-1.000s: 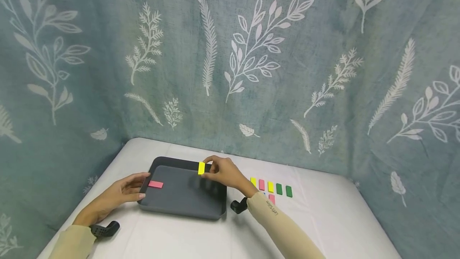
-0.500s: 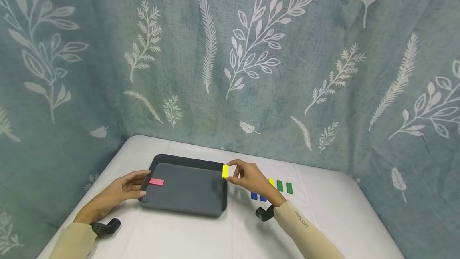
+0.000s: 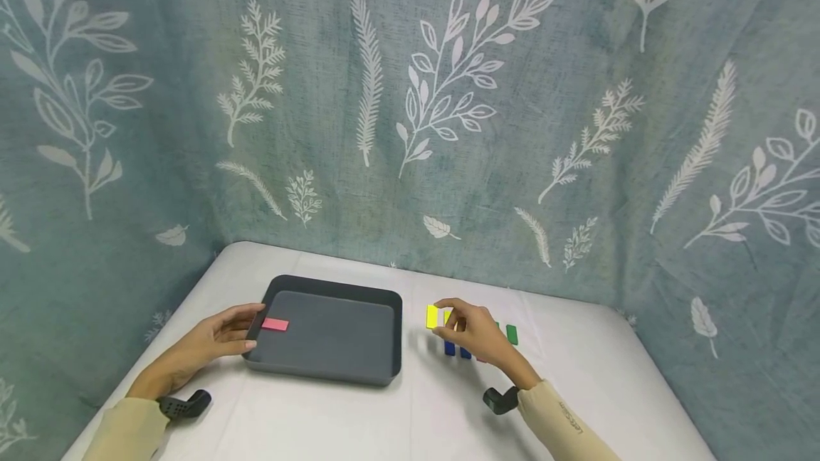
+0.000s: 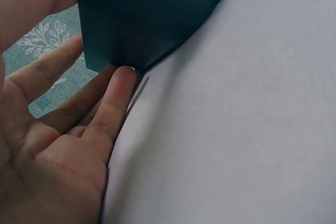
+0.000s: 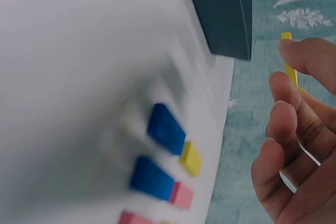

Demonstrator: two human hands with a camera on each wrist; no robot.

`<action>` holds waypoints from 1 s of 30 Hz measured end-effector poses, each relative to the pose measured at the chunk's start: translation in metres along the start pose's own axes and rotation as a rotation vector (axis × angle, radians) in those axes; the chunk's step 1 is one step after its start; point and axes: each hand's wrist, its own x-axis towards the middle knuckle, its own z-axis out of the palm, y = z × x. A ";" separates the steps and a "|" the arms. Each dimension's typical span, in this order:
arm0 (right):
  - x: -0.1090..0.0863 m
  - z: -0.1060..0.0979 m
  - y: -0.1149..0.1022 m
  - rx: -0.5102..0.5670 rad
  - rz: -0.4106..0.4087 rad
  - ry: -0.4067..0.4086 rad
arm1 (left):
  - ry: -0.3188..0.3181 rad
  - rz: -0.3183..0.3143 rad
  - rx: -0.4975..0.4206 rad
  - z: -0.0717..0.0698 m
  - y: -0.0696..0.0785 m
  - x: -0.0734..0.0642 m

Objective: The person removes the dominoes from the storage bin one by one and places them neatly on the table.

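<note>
1. Right hand [image 3: 470,329], lower centre-right of the head view: I have the yellow block [image 3: 432,316] pinched upright between thumb and fingertips, lifted above the white table [image 3: 384,418] and just right of the grey tray [image 3: 333,368].
2. Yellow block, right-wrist view [image 5: 289,66]: only a thin edge shows past the thumb at upper right, so I cannot tell how deep the pinch sits.
3. Left hand [image 3: 214,336], lower left: fingers relaxed, resting against the tray's left wall; in the left-wrist view the fingertips [image 4: 123,85] touch its corner. It holds nothing.
4. Pink block [image 3: 275,324]: lying flat inside the tray near its left rim.
5. Loose blocks, under and beside my right hand: blue block [image 5: 165,128], another yellow and pink, plus a green block [image 3: 512,334].
6. Handling judgement: I keep the pinch firm and lower the block flat onto bare cloth clear of the row, and keep my left hand steadying the tray.
</note>
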 end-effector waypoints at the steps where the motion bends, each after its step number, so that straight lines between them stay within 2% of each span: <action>1: -0.004 -0.001 0.003 0.003 0.010 0.007 | -0.002 0.002 0.002 0.000 0.000 0.000; 10: -0.035 -0.010 0.030 0.076 0.138 0.021 | 0.002 0.009 0.031 0.000 0.000 0.001; 19: -0.058 -0.018 0.048 0.016 0.263 0.056 | -0.003 0.027 0.038 -0.001 -0.001 -0.001; 30: -0.077 -0.020 0.065 0.021 0.370 0.075 | 0.000 0.039 0.044 0.000 -0.001 -0.002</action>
